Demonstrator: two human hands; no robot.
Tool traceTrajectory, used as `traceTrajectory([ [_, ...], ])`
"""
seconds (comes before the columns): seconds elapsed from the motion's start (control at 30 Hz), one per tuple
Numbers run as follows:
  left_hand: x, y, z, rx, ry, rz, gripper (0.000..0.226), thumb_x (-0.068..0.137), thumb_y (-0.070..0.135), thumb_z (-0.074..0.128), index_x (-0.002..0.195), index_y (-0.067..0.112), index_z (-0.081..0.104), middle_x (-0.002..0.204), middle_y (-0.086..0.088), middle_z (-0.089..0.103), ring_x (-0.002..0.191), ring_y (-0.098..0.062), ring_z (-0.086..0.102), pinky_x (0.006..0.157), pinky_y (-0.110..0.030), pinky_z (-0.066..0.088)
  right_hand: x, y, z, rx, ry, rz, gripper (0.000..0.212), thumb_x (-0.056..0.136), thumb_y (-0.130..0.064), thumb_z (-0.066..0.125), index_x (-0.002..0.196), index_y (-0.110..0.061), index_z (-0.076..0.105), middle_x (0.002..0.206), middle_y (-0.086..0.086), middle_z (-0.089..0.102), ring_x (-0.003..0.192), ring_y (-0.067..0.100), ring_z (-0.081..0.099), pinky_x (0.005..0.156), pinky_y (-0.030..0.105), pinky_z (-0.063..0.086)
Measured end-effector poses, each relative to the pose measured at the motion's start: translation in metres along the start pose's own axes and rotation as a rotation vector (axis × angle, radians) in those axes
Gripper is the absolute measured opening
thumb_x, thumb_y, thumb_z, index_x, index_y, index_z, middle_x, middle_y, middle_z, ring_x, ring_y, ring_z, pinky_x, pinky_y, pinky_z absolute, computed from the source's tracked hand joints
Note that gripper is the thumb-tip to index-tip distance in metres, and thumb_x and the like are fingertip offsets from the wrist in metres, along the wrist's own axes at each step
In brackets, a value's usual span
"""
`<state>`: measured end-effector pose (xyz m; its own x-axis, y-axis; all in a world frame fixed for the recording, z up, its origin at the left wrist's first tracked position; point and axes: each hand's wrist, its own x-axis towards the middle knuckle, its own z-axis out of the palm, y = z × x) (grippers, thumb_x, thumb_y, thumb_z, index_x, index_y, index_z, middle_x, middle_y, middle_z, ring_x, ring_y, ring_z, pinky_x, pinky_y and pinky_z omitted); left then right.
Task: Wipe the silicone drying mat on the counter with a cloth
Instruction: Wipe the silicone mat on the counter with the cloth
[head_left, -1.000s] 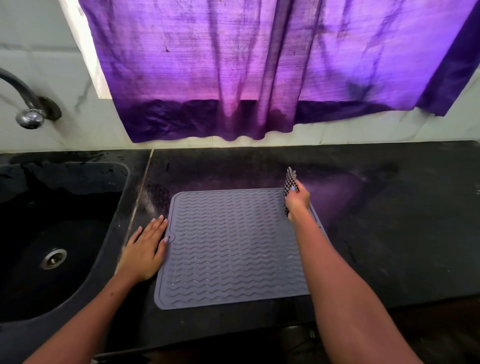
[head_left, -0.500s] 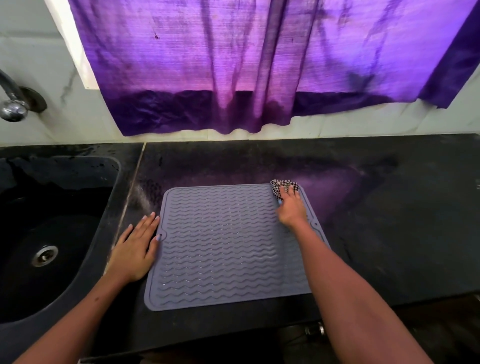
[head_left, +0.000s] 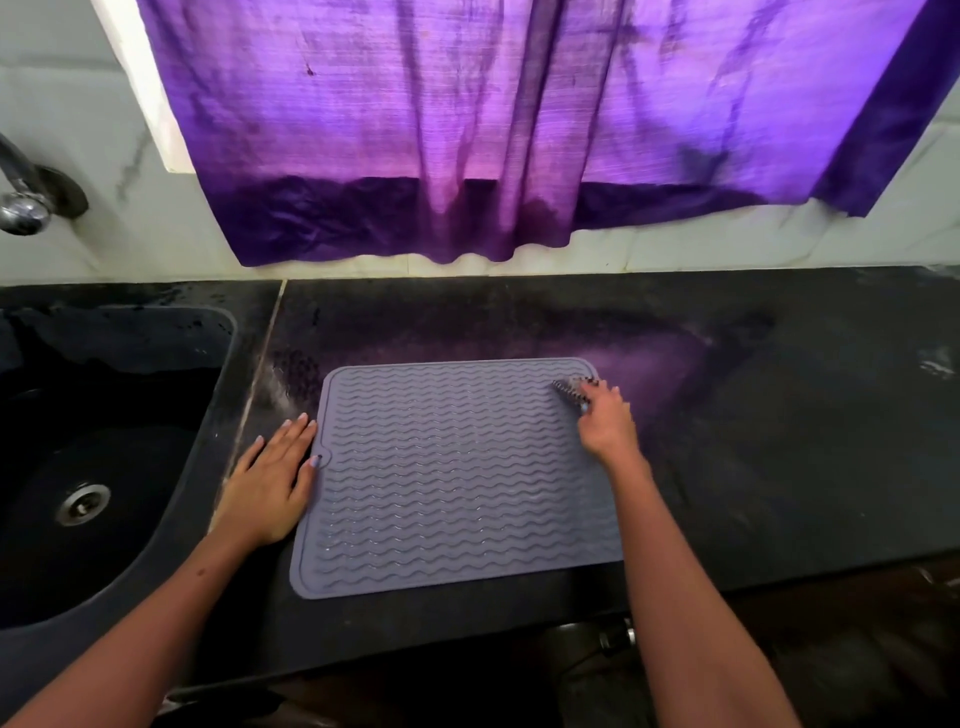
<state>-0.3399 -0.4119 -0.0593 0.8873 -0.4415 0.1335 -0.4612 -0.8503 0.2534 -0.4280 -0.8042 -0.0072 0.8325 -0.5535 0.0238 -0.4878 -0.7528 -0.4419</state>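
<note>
A grey silicone drying mat (head_left: 452, 478) with wavy ridges lies flat on the black counter (head_left: 779, 441). My right hand (head_left: 605, 421) is at the mat's far right corner and holds a small checked cloth (head_left: 569, 391), which sticks out past the fingers onto the mat. My left hand (head_left: 272, 478) lies flat on the counter beside the mat's left edge, with its fingers straight and the thumb tip touching the mat's small tab.
A black sink (head_left: 93, 467) with a metal drain (head_left: 83, 503) is sunk into the counter at the left. A chrome tap (head_left: 23, 202) juts from the marble wall above it. A purple curtain (head_left: 519, 130) hangs behind the counter.
My right hand brought the cloth down from upright onto the mat's far right corner and now drags it there. My left hand stays flat by the mat's left edge.
</note>
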Motion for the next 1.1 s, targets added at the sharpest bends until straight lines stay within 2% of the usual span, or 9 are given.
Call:
traceTrajectory([
  [0.13,-0.001,0.0,0.0,0.005,-0.002,-0.001,0.078,0.083,0.056,0.001,0.146,0.017,0.025,0.154,0.003,0.022,0.139,-0.003,0.01,0.116,-0.033,0.007,-0.019,0.003,0.026,-0.155,-0.043,0.017,0.064,0.094,-0.015,0.042,0.15,-0.016,0.013,0.158,0.013,0.006,0.146,0.027,0.006,0.12,0.037,0.006],
  [0.23,0.0,0.001,0.001,0.007,0.002,0.0,0.077,0.084,0.055,0.002,0.146,0.016,0.025,0.154,0.002,0.022,0.14,-0.005,0.011,0.116,-0.034,0.008,-0.02,0.003,0.025,-0.159,-0.047,0.021,0.063,0.095,-0.016,0.04,0.151,-0.016,0.009,0.159,0.011,0.002,0.147,0.025,0.002,0.121,0.036,0.004],
  [0.47,0.0,0.001,0.0,0.017,-0.019,-0.01,0.08,0.082,0.056,-0.001,0.147,0.018,0.023,0.155,0.004,0.019,0.141,-0.005,0.009,0.117,-0.034,0.006,-0.013,0.01,0.02,-0.003,-0.051,-0.013,0.055,0.096,-0.009,0.039,0.148,-0.015,0.024,0.158,0.011,0.013,0.146,0.026,0.014,0.119,0.033,0.013],
  [0.6,0.0,0.002,-0.002,0.008,-0.017,-0.011,0.081,0.081,0.056,-0.001,0.147,0.017,0.025,0.155,0.003,0.021,0.143,-0.008,0.013,0.117,-0.034,0.007,-0.009,0.011,0.002,0.329,-0.006,0.122,0.044,0.096,-0.007,0.041,0.139,-0.014,0.044,0.147,0.009,0.041,0.132,0.024,0.042,0.109,0.028,0.031],
  [0.7,0.0,0.002,-0.002,0.007,-0.017,-0.018,0.082,0.079,0.057,-0.001,0.147,0.018,0.025,0.155,0.003,0.021,0.143,-0.009,0.013,0.117,-0.034,0.007,-0.015,0.014,-0.015,0.341,0.088,0.175,0.039,0.096,-0.012,0.04,0.133,-0.015,0.052,0.135,0.01,0.055,0.115,0.025,0.057,0.103,0.036,0.042],
  [0.77,0.0,0.002,-0.001,0.006,-0.019,-0.019,0.083,0.079,0.057,-0.001,0.147,0.018,0.025,0.155,0.003,0.02,0.143,-0.009,0.013,0.117,-0.034,0.006,-0.029,0.012,-0.021,0.302,0.098,0.212,0.041,0.097,-0.011,0.04,0.137,-0.013,0.048,0.138,0.012,0.051,0.124,0.032,0.05,0.104,0.037,0.038],
  [0.83,0.001,0.003,-0.001,0.001,-0.014,-0.017,0.083,0.078,0.057,0.0,0.146,0.017,0.026,0.155,0.002,0.021,0.143,-0.01,0.015,0.116,-0.035,0.007,-0.046,0.011,-0.016,0.164,0.093,0.125,0.046,0.095,-0.003,0.039,0.14,-0.008,0.04,0.145,0.016,0.041,0.134,0.033,0.037,0.109,0.037,0.029],
  [1.0,-0.001,0.004,-0.002,-0.009,-0.004,-0.01,0.083,0.078,0.056,0.001,0.146,0.016,0.027,0.154,0.001,0.023,0.143,-0.013,0.018,0.116,-0.036,0.008,-0.082,0.013,0.024,-0.132,0.064,-0.018,0.063,0.091,0.001,0.037,0.149,-0.01,0.017,0.158,0.009,0.012,0.146,0.021,0.011,0.121,0.032,0.007],
  [1.1,0.0,0.003,0.0,-0.01,-0.005,-0.014,0.082,0.079,0.055,0.001,0.146,0.015,0.027,0.154,0.0,0.023,0.143,-0.013,0.018,0.116,-0.036,0.008,-0.085,0.013,0.027,-0.177,0.054,-0.017,0.065,0.092,-0.004,0.039,0.15,-0.012,0.012,0.159,0.007,0.007,0.147,0.019,0.006,0.12,0.03,0.003],
])
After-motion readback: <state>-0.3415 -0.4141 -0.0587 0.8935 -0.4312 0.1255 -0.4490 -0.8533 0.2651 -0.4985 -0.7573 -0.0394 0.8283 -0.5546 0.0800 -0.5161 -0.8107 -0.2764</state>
